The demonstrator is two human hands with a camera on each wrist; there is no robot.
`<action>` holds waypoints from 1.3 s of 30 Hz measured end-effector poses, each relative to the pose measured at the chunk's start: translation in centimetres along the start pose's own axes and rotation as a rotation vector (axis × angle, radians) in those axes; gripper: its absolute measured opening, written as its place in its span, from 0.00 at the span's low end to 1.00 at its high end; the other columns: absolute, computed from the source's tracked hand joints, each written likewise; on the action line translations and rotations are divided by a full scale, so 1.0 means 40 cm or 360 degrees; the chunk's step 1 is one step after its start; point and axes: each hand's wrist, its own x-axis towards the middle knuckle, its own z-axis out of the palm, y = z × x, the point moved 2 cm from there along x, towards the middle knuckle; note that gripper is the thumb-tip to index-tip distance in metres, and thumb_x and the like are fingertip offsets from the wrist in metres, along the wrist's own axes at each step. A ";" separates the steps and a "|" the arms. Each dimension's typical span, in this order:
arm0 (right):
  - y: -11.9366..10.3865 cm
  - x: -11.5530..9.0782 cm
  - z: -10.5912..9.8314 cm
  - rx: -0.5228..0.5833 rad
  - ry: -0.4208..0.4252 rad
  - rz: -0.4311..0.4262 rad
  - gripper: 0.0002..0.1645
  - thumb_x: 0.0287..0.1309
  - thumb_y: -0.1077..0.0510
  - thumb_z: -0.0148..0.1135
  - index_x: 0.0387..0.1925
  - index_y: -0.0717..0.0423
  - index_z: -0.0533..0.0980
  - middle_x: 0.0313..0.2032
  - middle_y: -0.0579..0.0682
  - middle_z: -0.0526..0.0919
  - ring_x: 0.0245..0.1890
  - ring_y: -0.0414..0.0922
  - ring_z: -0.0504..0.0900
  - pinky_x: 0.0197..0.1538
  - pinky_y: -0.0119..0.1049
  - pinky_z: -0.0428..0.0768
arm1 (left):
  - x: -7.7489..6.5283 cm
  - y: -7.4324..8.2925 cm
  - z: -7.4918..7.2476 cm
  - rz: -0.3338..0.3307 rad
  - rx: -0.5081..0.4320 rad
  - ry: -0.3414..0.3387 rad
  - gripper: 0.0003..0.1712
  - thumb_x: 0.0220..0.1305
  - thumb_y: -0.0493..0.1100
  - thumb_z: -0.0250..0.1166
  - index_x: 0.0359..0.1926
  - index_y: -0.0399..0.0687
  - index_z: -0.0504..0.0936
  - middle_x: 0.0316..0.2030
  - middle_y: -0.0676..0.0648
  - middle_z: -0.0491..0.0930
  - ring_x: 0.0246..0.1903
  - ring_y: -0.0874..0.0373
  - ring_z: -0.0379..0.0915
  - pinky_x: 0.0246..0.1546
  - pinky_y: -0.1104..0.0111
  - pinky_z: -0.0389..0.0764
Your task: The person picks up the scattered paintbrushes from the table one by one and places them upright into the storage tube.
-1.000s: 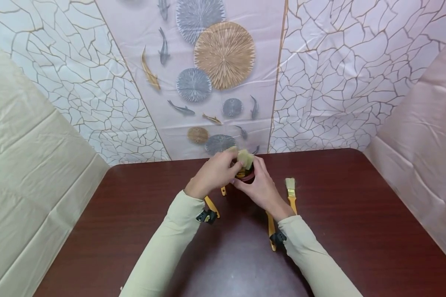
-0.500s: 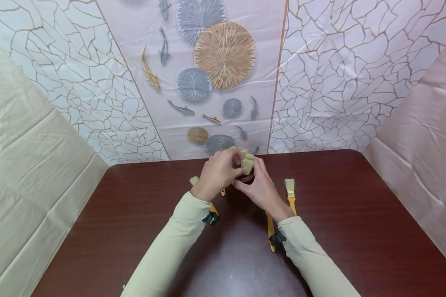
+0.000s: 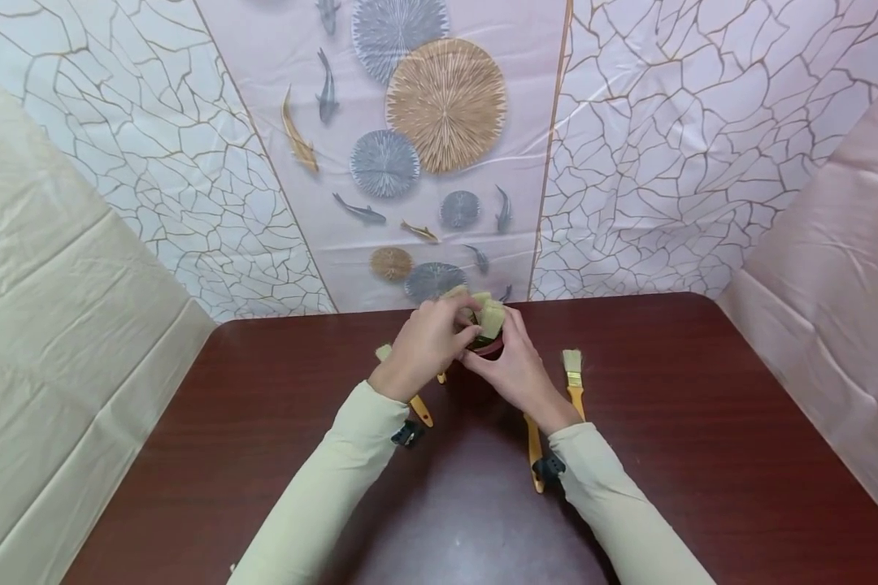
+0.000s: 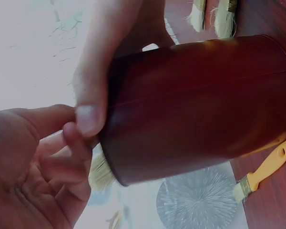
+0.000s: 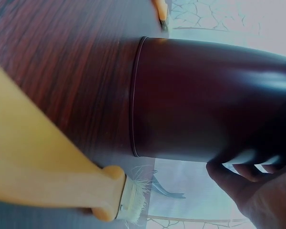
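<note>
A dark reddish-brown cylindrical cup (image 4: pixel 195 105) stands at the table's far edge, with several paintbrushes (image 3: pixel 492 320) in it, pale bristles up. My right hand (image 3: pixel 515 370) grips the cup's side near the rim, thumb at the front and fingers round the far right. My left hand (image 3: pixel 423 341) is at the cup's mouth, thumb and fingers bent, pinching at the bristles of one brush. In the left wrist view, left fingers (image 4: pixel 62 162) curl right beside the rim and the right thumb. The brush handles inside the cup are hidden.
More yellow-handled paintbrushes lie on the dark wooden table (image 3: pixel 673 455): one at the right (image 3: pixel 575 382), one under my right wrist (image 3: pixel 534 455), one by my left wrist (image 3: pixel 420 410). A short yellow handle (image 3: pixel 442 378) shows between my hands. A patterned cloth backdrop (image 3: pixel 629 162) rises behind.
The bristles at the cup's mouth have shifted slightly under my left hand, which moved a little down, then back left. My right hand keeps its hold on the cup.
</note>
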 end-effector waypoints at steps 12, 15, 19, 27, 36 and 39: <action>0.000 0.001 -0.001 0.0008 -0.0005 0.0031 0.63 0.56 0.26 0.73 0.82 0.46 0.55 0.75 0.46 0.60 0.67 0.51 0.73 0.66 0.58 0.74 | -0.065 -0.080 -0.113 -0.0101 -0.0223 -0.0027 0.10 0.77 0.46 0.66 0.51 0.46 0.86 0.38 0.49 0.89 0.28 0.55 0.84 0.30 0.63 0.84; -0.001 0.002 -0.004 0.0009 0.0001 0.0018 0.64 0.55 0.25 0.73 0.81 0.46 0.56 0.74 0.46 0.61 0.68 0.51 0.72 0.68 0.59 0.73 | -0.079 -0.119 -0.131 -0.0160 -0.0183 0.0011 0.10 0.76 0.46 0.67 0.50 0.46 0.87 0.40 0.49 0.88 0.36 0.56 0.85 0.39 0.60 0.85; -0.004 0.001 -0.004 -0.0005 0.0004 0.0028 0.64 0.54 0.24 0.73 0.82 0.46 0.56 0.75 0.45 0.60 0.69 0.51 0.71 0.68 0.59 0.73 | -0.102 -0.182 -0.131 -0.0309 -0.0140 0.0029 0.14 0.75 0.49 0.67 0.51 0.45 0.86 0.42 0.47 0.88 0.40 0.55 0.84 0.45 0.58 0.83; -0.002 0.003 0.003 -0.0026 -0.0016 0.0016 0.65 0.55 0.24 0.71 0.82 0.47 0.55 0.76 0.46 0.59 0.70 0.51 0.71 0.68 0.59 0.73 | -0.142 -0.304 -0.067 -0.0761 -0.0381 -0.0053 0.20 0.77 0.50 0.66 0.58 0.38 0.81 0.46 0.37 0.86 0.33 0.50 0.89 0.39 0.56 0.89; -0.004 -0.002 -0.002 -0.0022 -0.0007 0.0036 0.65 0.54 0.23 0.72 0.82 0.46 0.56 0.75 0.46 0.61 0.69 0.51 0.71 0.68 0.59 0.73 | -0.149 -0.357 0.029 -0.1068 -0.0481 -0.0008 0.24 0.74 0.47 0.68 0.60 0.34 0.77 0.36 0.40 0.87 0.26 0.58 0.87 0.33 0.62 0.89; -0.004 -0.002 0.000 -0.0022 -0.0004 0.0034 0.64 0.54 0.23 0.72 0.81 0.45 0.56 0.74 0.45 0.61 0.68 0.51 0.72 0.67 0.59 0.73 | -0.142 -0.360 0.054 -0.1109 -0.0463 0.0045 0.24 0.72 0.49 0.71 0.55 0.33 0.79 0.32 0.41 0.88 0.23 0.59 0.87 0.30 0.63 0.89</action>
